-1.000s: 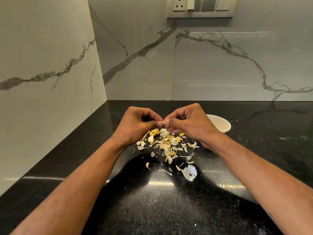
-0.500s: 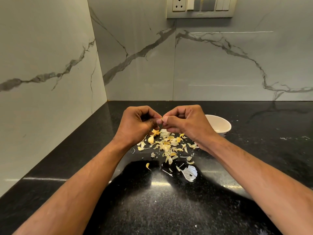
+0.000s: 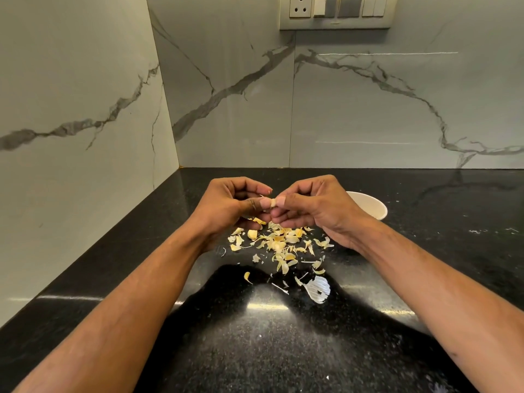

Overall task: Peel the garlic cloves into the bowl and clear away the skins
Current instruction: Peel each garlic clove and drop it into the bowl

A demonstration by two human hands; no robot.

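A small garlic clove (image 3: 272, 202) is pinched between the fingertips of both hands, a little above the black counter. My left hand (image 3: 229, 207) holds it from the left with thumb and curled fingers. My right hand (image 3: 312, 207) pinches it from the right. Below the hands lies a scatter of yellowish garlic skins (image 3: 279, 242), with a larger white papery skin (image 3: 319, 289) nearer me. A white bowl (image 3: 371, 207) stands behind my right hand, mostly hidden by it; its inside cannot be seen.
The black polished counter (image 3: 255, 350) runs into a corner of marble-look walls at the left and back. A switch and socket panel (image 3: 337, 12) is on the back wall above.
Both hands have stayed together over the skins, working the clove with small finger movements. The clove's pale tip now shows between the thumbs.
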